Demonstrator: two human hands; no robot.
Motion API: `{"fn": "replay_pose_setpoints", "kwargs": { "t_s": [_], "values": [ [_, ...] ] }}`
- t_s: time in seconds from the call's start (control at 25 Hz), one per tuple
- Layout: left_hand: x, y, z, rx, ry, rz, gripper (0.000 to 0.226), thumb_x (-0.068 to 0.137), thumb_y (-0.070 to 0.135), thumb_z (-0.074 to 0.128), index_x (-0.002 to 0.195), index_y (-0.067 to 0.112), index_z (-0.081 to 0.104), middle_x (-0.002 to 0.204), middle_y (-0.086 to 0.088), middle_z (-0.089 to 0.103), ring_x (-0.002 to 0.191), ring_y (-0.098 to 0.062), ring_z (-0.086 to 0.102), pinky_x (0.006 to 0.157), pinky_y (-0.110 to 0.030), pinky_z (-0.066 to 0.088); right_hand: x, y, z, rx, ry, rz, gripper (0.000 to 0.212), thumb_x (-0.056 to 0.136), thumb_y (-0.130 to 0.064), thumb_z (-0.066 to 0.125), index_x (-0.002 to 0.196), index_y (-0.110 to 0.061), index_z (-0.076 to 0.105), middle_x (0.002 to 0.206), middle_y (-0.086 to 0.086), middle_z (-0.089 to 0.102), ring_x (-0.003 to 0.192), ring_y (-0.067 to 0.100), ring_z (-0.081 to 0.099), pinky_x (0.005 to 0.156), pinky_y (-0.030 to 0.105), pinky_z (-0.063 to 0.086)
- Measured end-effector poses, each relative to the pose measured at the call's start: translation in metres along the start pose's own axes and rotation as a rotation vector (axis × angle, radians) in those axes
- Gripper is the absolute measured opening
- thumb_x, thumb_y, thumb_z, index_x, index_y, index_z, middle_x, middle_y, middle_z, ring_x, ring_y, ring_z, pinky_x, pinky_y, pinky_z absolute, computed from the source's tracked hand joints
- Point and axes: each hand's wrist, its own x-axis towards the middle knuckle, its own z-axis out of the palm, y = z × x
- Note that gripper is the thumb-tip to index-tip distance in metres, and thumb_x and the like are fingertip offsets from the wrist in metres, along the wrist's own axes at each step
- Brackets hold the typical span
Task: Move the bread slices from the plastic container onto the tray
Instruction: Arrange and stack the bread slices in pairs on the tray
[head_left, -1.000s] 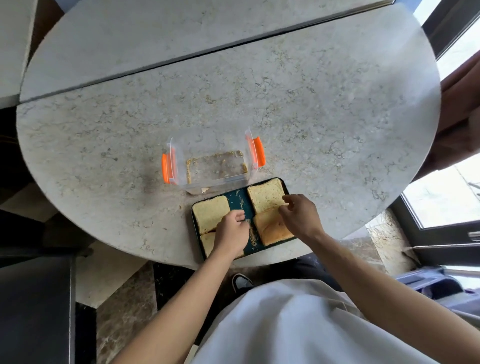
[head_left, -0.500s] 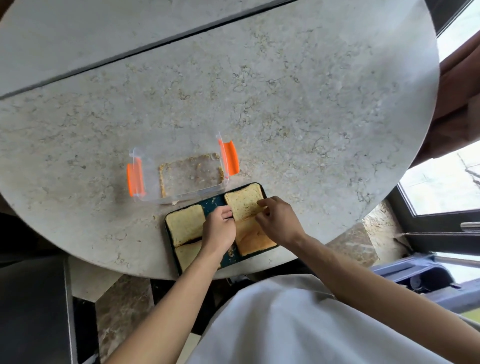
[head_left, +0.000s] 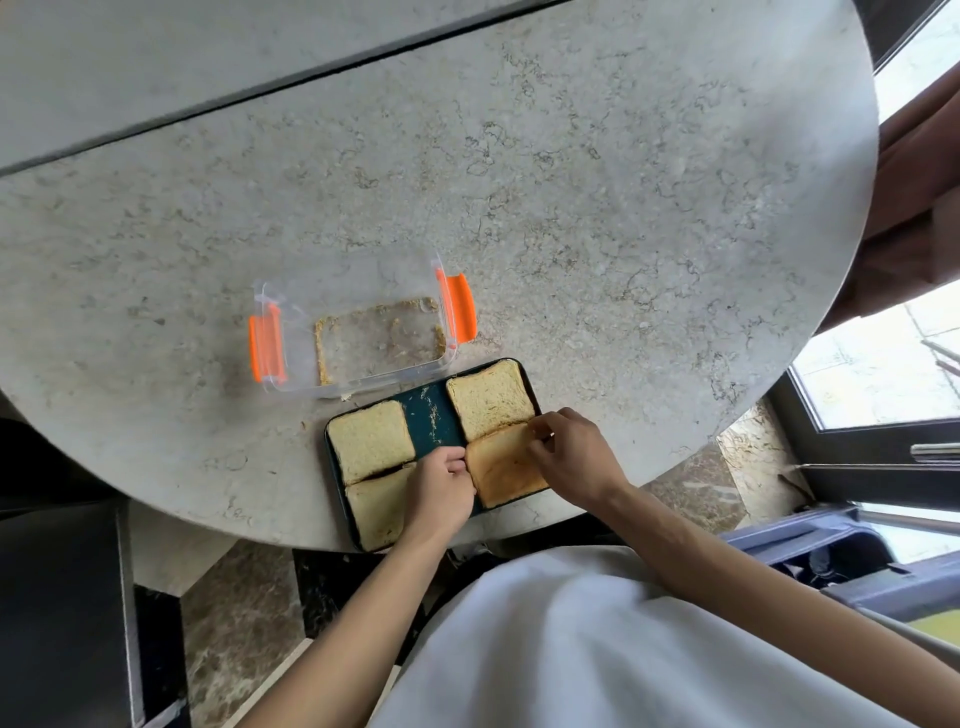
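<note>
Marble-look tabletop, round, grey-beige with darker veining, matte; a straight seam runs across its far part. Plastic container is clear, rectangular with rounded corners, orange clip latches on both short ends; only crumbs line its floor. It sits well in from the near edge, just beyond the tray, long side almost touching it.

Tray is dark teal, rectangular, rounded corners, low rim, crumbs on the bare middle strip; its near-left corner overhangs the tabletop's near edge.

Four bread slices on the tray in a two-by-two layout:
- far-left slice: pale, square, porous crumb
- near-left slice: pale, partly under the left hand
- far-right slice: pale with darker flecks, domed top crust
- near-right slice: toasted golden-brown, smoother face, overlapping the far-right slice's edge

Left hand is curled, fingertips pinching the toasted slice's left edge. Right hand pinches its far-right corner.
</note>
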Motion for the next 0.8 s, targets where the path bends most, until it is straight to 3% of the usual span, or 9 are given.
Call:
{"fn": "replay_pose_setpoints", "kwargs": {
  "t_s": [0.28,0.44,0.56,0.68,0.8],
  "values": [
    [0.0,0.007,0.006,-0.162,-0.03,-0.041,0.038,0.089,-0.002,0.047,0.122,0.01,0.062,0.098,0.003,0.063,0.088,-0.018,0.068,0.087,-0.043,0.059,-0.003,0.001,0.001,-0.047,-0.003,0.017,0.036,0.093,-0.031,0.054,0.122,-0.015,0.067,0.114,0.004,0.059,0.09,0.023,0.064,0.079,0.029,0.05],
    [-0.003,0.007,0.004,-0.177,-0.041,-0.032,0.043,0.09,-0.006,0.04,0.127,0.006,0.058,0.112,-0.009,0.065,0.097,-0.023,0.067,0.092,-0.043,0.056,-0.005,0.002,0.001,-0.055,-0.006,0.023,0.038,0.092,-0.031,0.054,0.126,-0.016,0.064,0.113,0.004,0.06,0.092,0.023,0.063,0.078,0.029,0.049],
    [-0.005,0.004,0.0,-0.17,-0.04,-0.004,0.045,0.089,-0.007,0.04,0.128,0.007,0.058,0.114,-0.009,0.065,0.101,-0.023,0.065,0.094,-0.044,0.055,-0.005,0.002,0.001,-0.054,0.012,0.018,0.04,0.094,-0.033,0.053,0.128,-0.016,0.063,0.115,0.005,0.06,0.094,0.023,0.063,0.08,0.031,0.05],
    [-0.013,0.0,-0.01,-0.14,0.015,0.089,0.037,0.092,-0.003,0.046,0.121,0.015,0.06,0.114,-0.004,0.066,0.094,-0.015,0.066,0.087,-0.036,0.057,-0.007,-0.003,0.001,-0.079,0.024,-0.018,0.042,0.097,-0.036,0.05,0.131,-0.014,0.06,0.12,0.008,0.059,0.102,0.026,0.061,0.088,0.037,0.052],
    [-0.024,-0.009,-0.025,0.048,0.149,0.318,0.036,0.091,-0.002,0.049,0.12,0.014,0.061,0.118,-0.001,0.064,0.103,-0.014,0.062,0.087,-0.024,0.049,-0.009,-0.014,0.005,-0.198,0.014,-0.131,0.047,0.094,-0.029,0.054,0.138,-0.011,0.056,0.129,0.013,0.056,0.119,0.031,0.052,0.101,0.04,0.046]
  ]
}}
